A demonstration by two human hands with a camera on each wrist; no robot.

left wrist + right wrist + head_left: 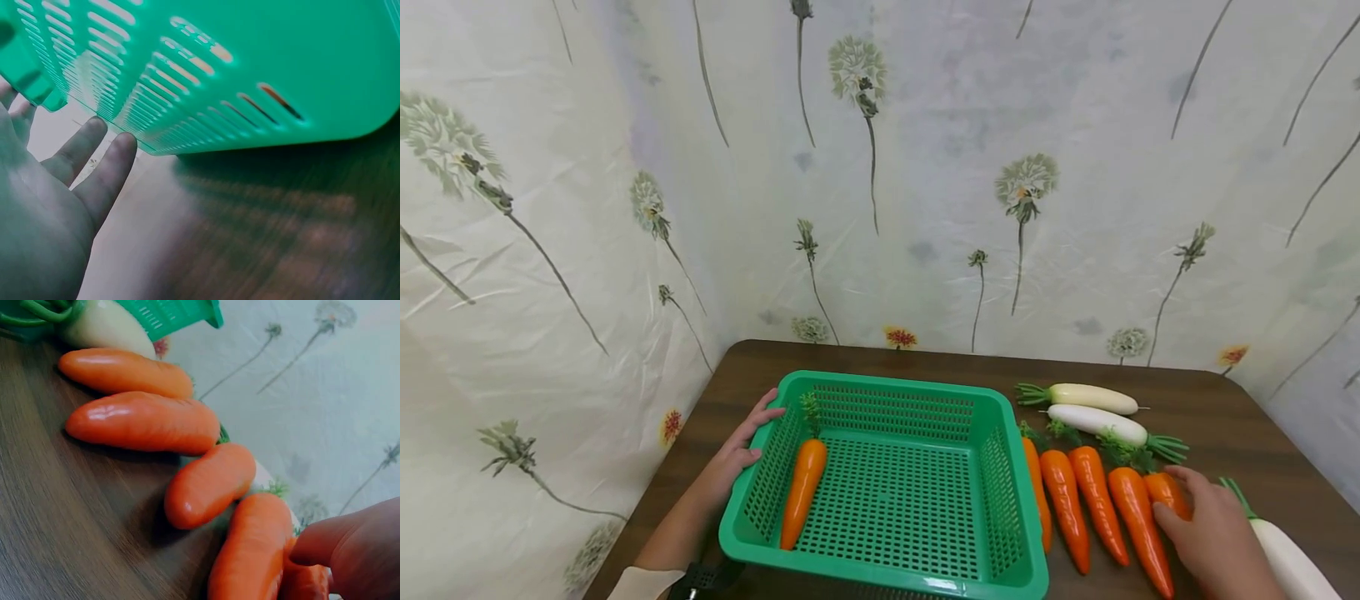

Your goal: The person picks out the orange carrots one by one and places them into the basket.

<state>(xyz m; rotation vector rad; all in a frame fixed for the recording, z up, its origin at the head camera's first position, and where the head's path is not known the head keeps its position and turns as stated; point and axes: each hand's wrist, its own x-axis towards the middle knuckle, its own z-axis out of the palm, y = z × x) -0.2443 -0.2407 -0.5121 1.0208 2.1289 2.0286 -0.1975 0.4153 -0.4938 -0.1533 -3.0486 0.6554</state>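
My left hand [737, 454] rests on the left rim of a green plastic basket [910, 575]. In the left wrist view, its fingers [103, 178] lie fairly straight against the basket's outer side. One orange carrot [805, 492] with a leafy green top lies inside, along the left wall. To the right of the basket, my right hand [1213, 529] holds the rightmost carrot [1167, 492] of a row, thumb on one side and fingers over it. The right wrist view shows a digit pressing on that carrot [303, 581]; the rest of the grip is hidden.
Several other carrots [1066, 508] lie side by side between basket and right hand. Two white radishes [1093, 398] lie behind them, and another white radish [1292, 558] sits right of the hand. The dark wooden table [1217, 408] backs onto a flower-printed curtain [925, 208].
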